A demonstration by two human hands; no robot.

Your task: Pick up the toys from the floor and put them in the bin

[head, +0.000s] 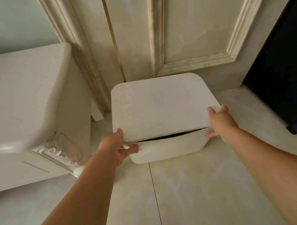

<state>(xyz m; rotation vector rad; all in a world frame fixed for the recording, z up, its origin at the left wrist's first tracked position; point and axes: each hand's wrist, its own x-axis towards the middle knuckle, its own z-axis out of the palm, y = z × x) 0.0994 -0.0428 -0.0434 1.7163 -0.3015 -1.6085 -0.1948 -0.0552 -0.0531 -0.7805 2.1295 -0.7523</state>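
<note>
A white bin (170,147) with rounded corners stands on the tiled floor against a panelled door. Its flat white lid (161,105) lies over the top, with the near edge raised a little so a thin dark gap shows. My left hand (118,149) grips the lid's near left corner, thumb on top and fingers under the edge. My right hand (221,122) holds the near right corner the same way. What is inside the bin is hidden, and no toys show on the floor.
A cream carved cabinet (25,126) stands close on the left of the bin. A dark blue object (292,81) rises at the right. The panelled door (180,25) is right behind the bin. Pale floor tiles (191,200) stretch toward me.
</note>
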